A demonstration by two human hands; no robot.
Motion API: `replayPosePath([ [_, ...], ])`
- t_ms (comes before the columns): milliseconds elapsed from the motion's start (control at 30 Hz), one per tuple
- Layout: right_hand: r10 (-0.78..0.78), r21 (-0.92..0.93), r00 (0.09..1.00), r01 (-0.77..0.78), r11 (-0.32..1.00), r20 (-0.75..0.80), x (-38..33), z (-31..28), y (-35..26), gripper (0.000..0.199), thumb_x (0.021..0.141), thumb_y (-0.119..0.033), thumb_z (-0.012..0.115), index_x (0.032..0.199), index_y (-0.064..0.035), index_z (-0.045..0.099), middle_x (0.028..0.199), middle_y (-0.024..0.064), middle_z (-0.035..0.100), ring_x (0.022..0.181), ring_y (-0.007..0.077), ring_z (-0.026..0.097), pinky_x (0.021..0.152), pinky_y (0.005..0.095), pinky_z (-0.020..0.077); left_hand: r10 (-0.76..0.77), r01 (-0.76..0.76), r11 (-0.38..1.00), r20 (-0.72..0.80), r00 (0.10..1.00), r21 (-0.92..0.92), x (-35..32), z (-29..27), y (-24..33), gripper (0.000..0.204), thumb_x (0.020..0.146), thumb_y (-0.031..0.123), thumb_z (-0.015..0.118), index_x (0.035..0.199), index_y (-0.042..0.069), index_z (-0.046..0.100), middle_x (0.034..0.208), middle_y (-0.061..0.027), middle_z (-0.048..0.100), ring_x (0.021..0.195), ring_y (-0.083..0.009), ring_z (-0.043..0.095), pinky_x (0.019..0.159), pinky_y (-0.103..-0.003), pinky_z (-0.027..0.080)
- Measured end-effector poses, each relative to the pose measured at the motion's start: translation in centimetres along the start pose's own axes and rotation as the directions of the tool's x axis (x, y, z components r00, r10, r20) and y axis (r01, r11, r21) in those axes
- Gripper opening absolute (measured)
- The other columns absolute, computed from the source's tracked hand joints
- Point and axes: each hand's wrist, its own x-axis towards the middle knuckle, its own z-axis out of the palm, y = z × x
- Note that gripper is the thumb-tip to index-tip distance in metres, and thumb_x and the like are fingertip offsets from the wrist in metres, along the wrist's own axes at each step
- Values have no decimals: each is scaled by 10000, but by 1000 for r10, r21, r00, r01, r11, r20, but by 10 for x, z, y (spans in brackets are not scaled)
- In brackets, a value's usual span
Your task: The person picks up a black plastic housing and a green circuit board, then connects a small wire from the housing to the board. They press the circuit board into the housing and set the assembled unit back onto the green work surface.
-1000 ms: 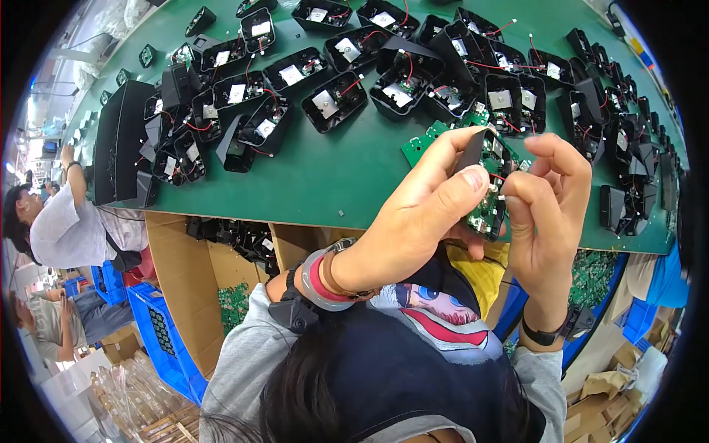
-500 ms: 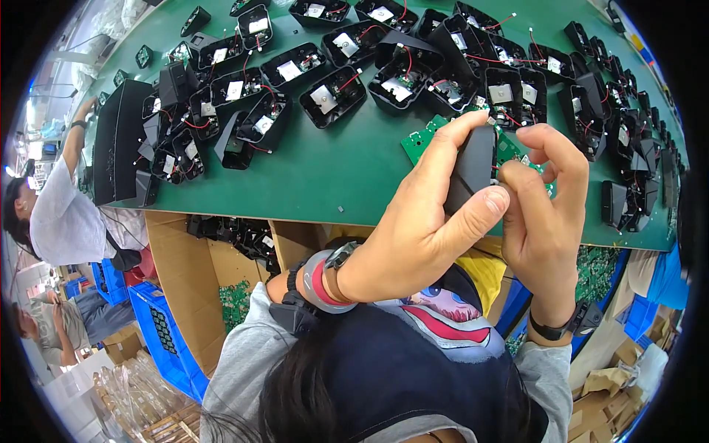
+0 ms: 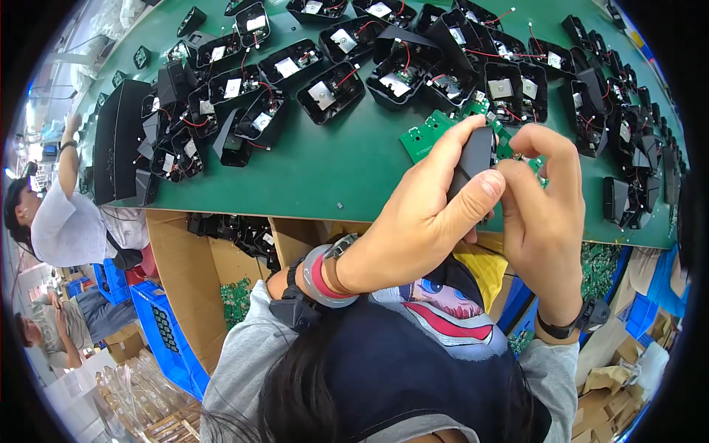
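My left hand is closed round a black plastic housing, its thumb along the near side and its fingers over the far end. The housing is tilted, its opening turned toward my right hand. There the right fingers are curled in a pinch against the housing's right edge; what they hold, if anything, is hidden. Green circuit boards lie on the table just beyond both hands. Farther off sits an open black housing with a silvery metal plate and a red wire inside.
Many similar housings spread over the far part of the green table. A black box stands at the left. Below the edge are a cardboard box and a blue crate. Another person is at the left.
Both hands and the housing stay almost in place, with the right fingers shifting slightly at its edge. At the left, the other person's arm has moved a little.
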Motion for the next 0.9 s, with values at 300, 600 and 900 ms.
replayPosePath([
  [300, 229, 488, 968, -150, 860, -107, -16, 12, 8, 85, 789, -63, 665, 824, -5, 615, 959, 108, 480, 849, 218, 579, 702, 284, 483, 110, -115, 992, 103, 989, 46, 8, -5, 0, 509, 945, 273, 426, 1358, -1, 309, 1225, -94, 469, 1010, -121, 506, 773, -256, 474],
  [600, 190, 430, 977, -132, 893, -96, -19, 3, 6, 77, 782, -61, 675, 828, -17, 632, 916, 82, 440, 812, 180, 531, 660, 262, 461, -46, 139, 941, 288, 957, -309, 12, -7, 2, 523, 926, 254, 426, 1347, -31, 306, 1275, -136, 437, 1145, -177, 458, 892, -291, 428],
  [900, 328, 413, 935, -249, 876, -133, -32, -2, -4, 141, 751, 3, 683, 886, -22, 649, 883, 89, 514, 787, 193, 552, 627, 263, 444, 80, -50, 989, 213, 974, -142, 12, -2, 0, 685, 756, 274, 599, 1331, -4, 351, 1195, -99, 477, 1085, -151, 490, 973, -285, 355],
])
